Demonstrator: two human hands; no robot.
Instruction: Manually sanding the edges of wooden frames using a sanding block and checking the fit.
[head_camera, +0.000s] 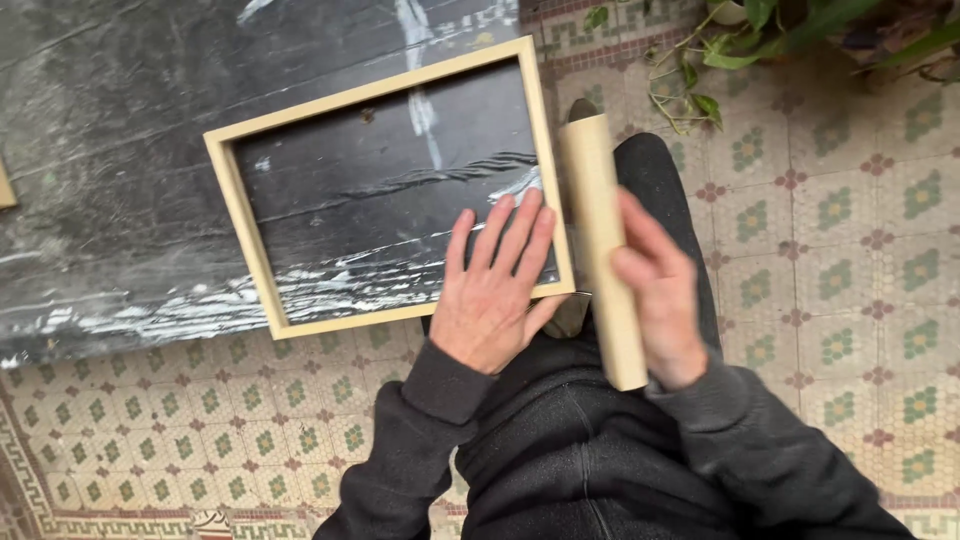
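A light wooden frame lies flat on black plastic sheeting, its open middle showing the sheeting beneath. My left hand rests palm down with fingers spread on the frame's near right corner. My right hand grips a tan cardboard tube that stands lengthwise beside the frame's right edge, over my dark-trousered knee.
Patterned mosaic tile floor surrounds the sheeting. Green plant leaves hang in at the top right. Another pale wooden piece shows at the left edge. My dark sleeves and lap fill the bottom middle.
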